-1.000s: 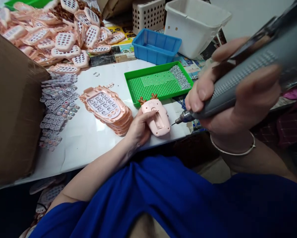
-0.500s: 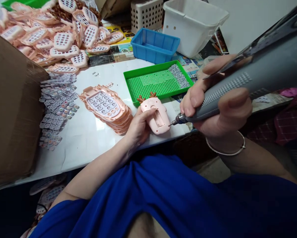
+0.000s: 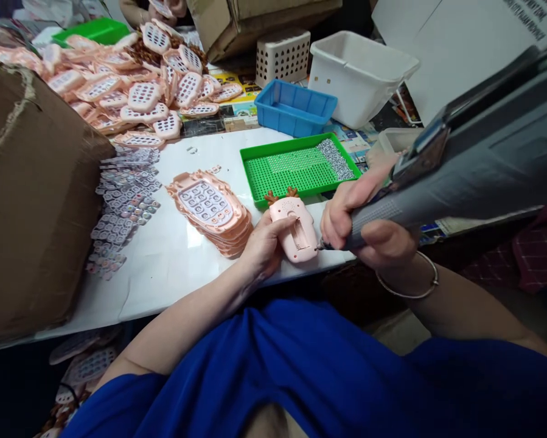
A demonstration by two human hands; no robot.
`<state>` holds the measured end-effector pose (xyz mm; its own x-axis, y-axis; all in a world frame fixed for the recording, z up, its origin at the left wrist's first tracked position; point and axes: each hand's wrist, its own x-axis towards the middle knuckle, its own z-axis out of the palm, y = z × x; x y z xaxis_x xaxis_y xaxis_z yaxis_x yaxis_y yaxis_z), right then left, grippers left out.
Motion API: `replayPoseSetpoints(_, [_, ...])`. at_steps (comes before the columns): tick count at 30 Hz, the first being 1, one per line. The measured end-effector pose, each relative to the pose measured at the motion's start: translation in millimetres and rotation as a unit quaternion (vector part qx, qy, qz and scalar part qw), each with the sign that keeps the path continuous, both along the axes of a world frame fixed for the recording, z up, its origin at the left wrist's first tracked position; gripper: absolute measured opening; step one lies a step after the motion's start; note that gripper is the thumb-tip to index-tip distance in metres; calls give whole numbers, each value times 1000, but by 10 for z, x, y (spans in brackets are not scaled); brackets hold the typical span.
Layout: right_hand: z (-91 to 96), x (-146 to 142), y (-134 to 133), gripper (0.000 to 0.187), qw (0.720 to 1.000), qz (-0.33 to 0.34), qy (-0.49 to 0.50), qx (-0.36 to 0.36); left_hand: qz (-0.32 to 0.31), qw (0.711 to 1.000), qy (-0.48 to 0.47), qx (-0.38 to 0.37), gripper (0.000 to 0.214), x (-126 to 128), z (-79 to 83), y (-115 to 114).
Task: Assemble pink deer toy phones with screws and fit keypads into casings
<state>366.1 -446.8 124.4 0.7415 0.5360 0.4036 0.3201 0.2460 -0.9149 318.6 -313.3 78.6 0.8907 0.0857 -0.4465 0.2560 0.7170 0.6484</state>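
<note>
My left hand (image 3: 266,243) is closed round a pink toy phone (image 3: 306,250) with brown antlers, its back face up. The thumb lies by the open battery slot in that back. My right hand (image 3: 369,228) grips a grey electric screwdriver (image 3: 465,164), which slants down to the left. Its bit meets the toy's lower right edge, at a corner screw hole. Left of the toy stands a stack of pink shell halves (image 3: 209,210) with keypads in them. Behind it, a green tray (image 3: 277,164) holds a heap of small screws (image 3: 334,159) at its right end.
Loose keypad pieces (image 3: 122,207) lie beside a cardboard box (image 3: 31,201) at the left. Farther back are a pile of pink shells (image 3: 140,97), a blue bin (image 3: 296,109) and a white tub (image 3: 359,73). Another person's hands (image 3: 163,9) show at the top.
The screwdriver has come down, its tip now lower against the toy's corner. The view has tilted up, bringing another person's hands into sight. My left hand keeps its hold.
</note>
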Motion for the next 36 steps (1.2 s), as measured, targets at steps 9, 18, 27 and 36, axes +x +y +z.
replayPoseSetpoints(9, [272,653,179,36,974,-169,-70,137,-81,996,-26,3,41,-45,-4,14])
replayPoseSetpoints(18, [-290,1721,360,56,969,-243,-40,32,-102,992,30,-65,36,-44,29,11])
replayPoseSetpoints(27, [-407,1757,339,57,967,-252,-45,4,-74,994,49,-61,35,-56,56,2])
replayPoseSetpoints(36, [-151,1556,446,62,944,-322,-54,48,-81,996,25,-42,32,-60,59,5])
